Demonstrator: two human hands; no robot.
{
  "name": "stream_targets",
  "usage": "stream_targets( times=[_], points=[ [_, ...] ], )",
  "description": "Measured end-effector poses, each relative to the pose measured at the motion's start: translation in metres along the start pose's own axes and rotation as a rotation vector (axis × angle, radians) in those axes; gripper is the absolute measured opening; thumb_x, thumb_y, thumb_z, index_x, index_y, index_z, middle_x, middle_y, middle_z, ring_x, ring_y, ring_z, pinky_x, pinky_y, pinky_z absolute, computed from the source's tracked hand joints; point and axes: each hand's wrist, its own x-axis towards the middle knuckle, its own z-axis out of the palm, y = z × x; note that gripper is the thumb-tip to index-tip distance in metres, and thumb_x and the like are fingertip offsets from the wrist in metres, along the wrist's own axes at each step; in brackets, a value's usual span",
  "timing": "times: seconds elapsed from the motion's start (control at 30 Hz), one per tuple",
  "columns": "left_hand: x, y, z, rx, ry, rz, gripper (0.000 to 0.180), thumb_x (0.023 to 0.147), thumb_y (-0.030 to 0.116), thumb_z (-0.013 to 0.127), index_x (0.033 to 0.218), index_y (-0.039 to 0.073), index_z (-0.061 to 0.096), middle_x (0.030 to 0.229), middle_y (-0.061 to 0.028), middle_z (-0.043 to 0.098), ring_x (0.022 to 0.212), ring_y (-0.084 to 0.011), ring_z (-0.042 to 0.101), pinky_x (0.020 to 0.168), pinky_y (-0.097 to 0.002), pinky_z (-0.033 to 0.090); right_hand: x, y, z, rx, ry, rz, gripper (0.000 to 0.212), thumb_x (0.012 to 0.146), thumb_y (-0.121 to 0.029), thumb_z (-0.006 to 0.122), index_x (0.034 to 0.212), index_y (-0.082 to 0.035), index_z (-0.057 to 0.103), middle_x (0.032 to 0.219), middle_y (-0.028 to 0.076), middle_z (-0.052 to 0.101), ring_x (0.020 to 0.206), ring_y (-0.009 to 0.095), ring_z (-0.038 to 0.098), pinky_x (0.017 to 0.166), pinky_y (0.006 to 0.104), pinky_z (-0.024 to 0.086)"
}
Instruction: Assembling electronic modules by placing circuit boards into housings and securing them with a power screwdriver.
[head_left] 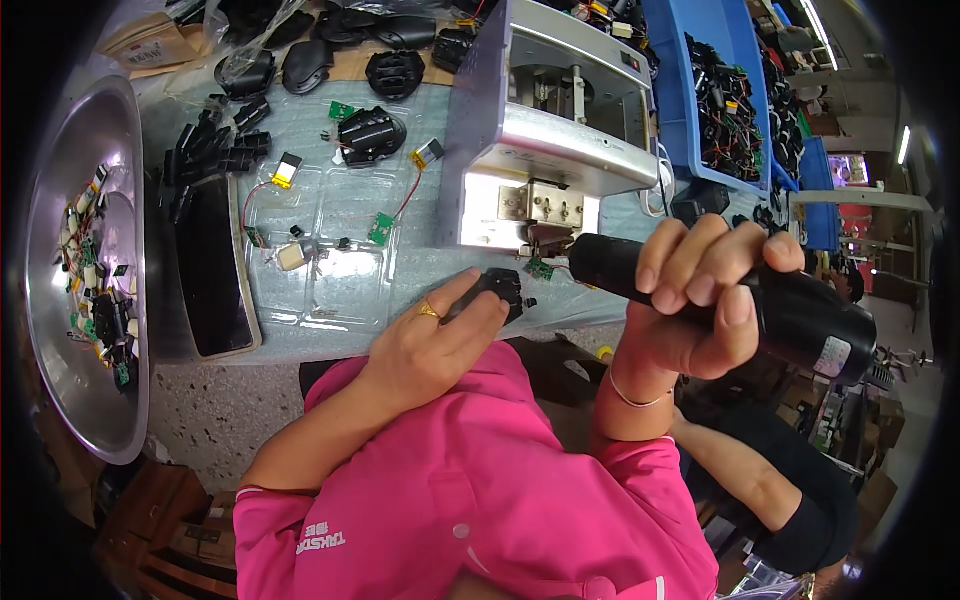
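Observation:
My right hand [695, 300] is wrapped round a black electric screwdriver [820, 320], held almost level. Its narrow end points left, close to the front of a grey metal screw feeder [575, 145]. Beneath that end a small green circuit board [540, 268] with thin wires shows. My left hand [425, 345] grips a black plastic housing [510, 288] on the table near its front edge, fingers over the top. Part of the housing is hidden by those fingers. The screwdriver's bit cannot be made out clearly.
A clear plastic tray [330, 290] holds small boards and batteries. Left of it lie a black panel [212, 280] and a metal bowl [50, 170] of wired parts. Black shells [395, 75] lie at the back. A blue bin [680, 90] of parts stands right. A co-worker's arm [745, 470] shows lower right.

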Motion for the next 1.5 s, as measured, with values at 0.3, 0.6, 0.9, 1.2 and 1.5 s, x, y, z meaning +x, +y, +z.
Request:
stream_targets(
  times=[0.3, 0.6, 0.9, 1.2, 1.5],
  points=[
    [-0.001, 0.0, 0.002, -0.013, 0.003, -0.007, 0.026, 0.076, 0.003, 0.072, 0.102, 0.001, 0.073, 0.105, -0.0078, 0.066, 0.107, -0.0305, 0.064, 0.085, -0.0359, 0.059, 0.002, 0.01, 0.005, -0.068, -0.169, 0.009, 0.036, 0.091, -0.006, 0.054, 0.126, -0.006, 0.045, 0.075, 0.005, 0.047, 0.054, 0.015, 0.048, 0.05, 0.0337, 0.047],
    [-0.001, 0.001, 0.001, -0.021, 0.001, -0.012, 0.027, 0.075, 0.003, 0.073, 0.102, 0.001, 0.073, 0.106, -0.0086, 0.065, 0.107, -0.0311, 0.064, 0.085, -0.0365, 0.059, 0.003, -0.004, 0.011, -0.022, -0.003, 0.034, 0.042, 0.091, -0.007, 0.066, 0.125, -0.01, 0.041, 0.072, 0.005, 0.05, 0.055, 0.017, 0.051, 0.052, 0.0346, 0.05],
    [-0.004, -0.001, 0.003, -0.025, -0.058, -0.012, 0.028, 0.077, 0.0, 0.074, 0.105, 0.001, 0.072, 0.108, -0.0108, 0.065, 0.109, -0.0343, 0.064, 0.088, -0.0387, 0.056, 0.012, 0.007, -0.012, 0.059, -0.257, 0.104, 0.037, 0.095, -0.013, 0.048, 0.131, -0.009, 0.047, 0.081, 0.003, 0.049, 0.06, 0.014, 0.048, 0.056, 0.033, 0.045],
    [-0.002, 0.0, 0.008, -0.082, -0.063, -0.024, 0.036, 0.075, -0.002, 0.078, 0.11, 0.0, 0.071, 0.111, -0.0121, 0.064, 0.111, -0.0355, 0.063, 0.089, -0.0411, 0.055, 0.024, -0.013, -0.061, 0.244, -0.135, -0.019, 0.037, 0.097, -0.018, 0.045, 0.131, -0.003, 0.049, 0.075, 0.005, 0.053, 0.052, 0.017, 0.05, 0.051, 0.0379, 0.05],
    [0.002, 0.0, 0.003, -0.08, -0.084, 0.001, 0.035, 0.073, -0.003, 0.079, 0.106, -0.002, 0.071, 0.106, -0.0139, 0.064, 0.109, -0.037, 0.063, 0.088, -0.0413, 0.056, 0.015, -0.023, -0.039, 0.166, -0.15, 0.096, 0.034, 0.093, -0.016, 0.05, 0.126, -0.005, 0.052, 0.081, 0.001, 0.05, 0.063, 0.013, 0.048, 0.06, 0.0322, 0.045]
  ],
)
